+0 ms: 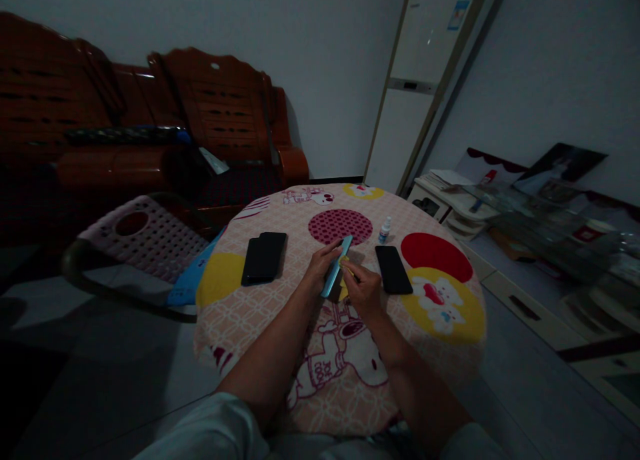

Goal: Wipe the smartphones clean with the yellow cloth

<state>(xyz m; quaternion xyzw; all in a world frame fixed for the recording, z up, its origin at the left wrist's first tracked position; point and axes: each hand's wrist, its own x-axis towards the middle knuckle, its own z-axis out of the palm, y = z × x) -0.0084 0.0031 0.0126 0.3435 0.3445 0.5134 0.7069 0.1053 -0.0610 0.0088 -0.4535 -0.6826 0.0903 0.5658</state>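
Note:
Over the middle of the round table, my left hand [318, 268] grips a light-blue phone [331, 280], tilted so that its narrow side faces me. My right hand [364, 288] is closed in a pinch on a small yellow cloth [344, 263], pressed against the phone's edge. Part of the cloth is hidden by my fingers. Just right of my right hand a black phone [394, 270] lies flat. Behind that phone a small white bottle with a blue label [385, 230] stands upright. Two flat black phone-like things [264, 259] overlap at the left.
A patterned tablecloth [270, 320] covers the table. At the left stands a woven-back chair [145, 237] with a blue packet [197, 273] on it. Wooden seats [215, 107] line the wall behind. A low cabinet with a glass top [545, 233] runs along the right.

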